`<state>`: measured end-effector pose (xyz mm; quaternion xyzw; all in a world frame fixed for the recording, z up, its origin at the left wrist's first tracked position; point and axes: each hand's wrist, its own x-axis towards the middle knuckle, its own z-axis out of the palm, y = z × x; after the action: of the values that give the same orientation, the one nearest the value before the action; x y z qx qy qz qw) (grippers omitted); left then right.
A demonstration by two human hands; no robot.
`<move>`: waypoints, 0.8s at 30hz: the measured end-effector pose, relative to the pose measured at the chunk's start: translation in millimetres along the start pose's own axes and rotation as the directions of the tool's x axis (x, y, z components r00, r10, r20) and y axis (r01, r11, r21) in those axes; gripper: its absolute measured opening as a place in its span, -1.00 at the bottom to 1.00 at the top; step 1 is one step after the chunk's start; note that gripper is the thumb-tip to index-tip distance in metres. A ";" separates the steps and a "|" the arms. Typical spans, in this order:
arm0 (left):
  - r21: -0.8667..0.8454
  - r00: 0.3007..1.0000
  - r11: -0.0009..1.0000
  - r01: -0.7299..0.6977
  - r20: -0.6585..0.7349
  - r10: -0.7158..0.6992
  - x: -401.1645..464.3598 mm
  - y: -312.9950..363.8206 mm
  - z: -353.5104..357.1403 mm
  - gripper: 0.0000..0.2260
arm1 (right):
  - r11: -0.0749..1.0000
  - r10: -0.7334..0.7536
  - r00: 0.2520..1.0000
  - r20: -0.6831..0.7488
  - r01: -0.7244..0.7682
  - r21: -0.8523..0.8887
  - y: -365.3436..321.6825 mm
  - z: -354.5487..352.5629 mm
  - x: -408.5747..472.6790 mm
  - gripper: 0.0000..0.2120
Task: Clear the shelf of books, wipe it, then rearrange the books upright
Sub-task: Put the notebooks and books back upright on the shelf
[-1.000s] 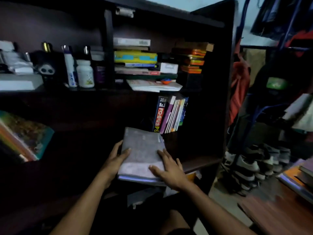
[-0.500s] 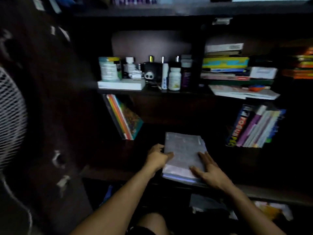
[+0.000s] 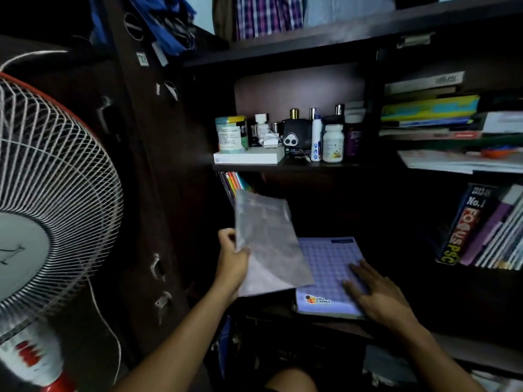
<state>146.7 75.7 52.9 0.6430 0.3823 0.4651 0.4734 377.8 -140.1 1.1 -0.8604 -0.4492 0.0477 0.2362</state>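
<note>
My left hand [image 3: 232, 258] grips the left edge of a thin grey book [image 3: 266, 244] and holds it tilted up, raised off the stack. My right hand [image 3: 376, 292] lies flat with straight fingers on a purple dotted book [image 3: 328, 267] that lies on the dark lower shelf [image 3: 464, 346]. Behind the grey book, a few colourful books [image 3: 232, 181] lean at the shelf's left end. At the right end stands a leaning row of books [image 3: 486, 230], one with a "FOCUS PSC" spine.
A white standing fan [image 3: 42, 199] fills the left side, close to my left arm. The shelf above carries bottles and jars [image 3: 311, 134] on its left half and flat stacked books [image 3: 441, 117] on its right half. Clothes hang over the top.
My left hand has lifted the grey book off the stack and swung it up to the left, uncovering the purple book. My view has turned left, and the fan has come into sight.
</note>
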 end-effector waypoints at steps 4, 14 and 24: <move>-0.113 0.990 0.993 -0.045 -0.136 0.030 -5.5 -28.0 -44.1 -0.50 | 1.000 0.000 0.999 0.038 0.000 0.000 -5.6 -1.8 0.7 -0.31; 0.309 0.995 0.950 -0.045 -0.067 0.069 32.2 -40.0 -36.9 -0.69 | 0.906 -0.050 0.972 0.231 0.142 -0.399 -97.5 -28.8 69.4 -0.37; 0.308 0.993 0.948 -0.078 -0.066 0.103 39.8 -50.4 -33.6 -0.59 | 0.918 -0.308 0.936 0.171 0.339 -0.206 -167.4 81.9 146.6 -0.42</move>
<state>122.8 134.4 17.7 0.7057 0.4384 0.4475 0.3309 314.9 87.4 23.0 -0.7904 -0.6029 0.0135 0.1076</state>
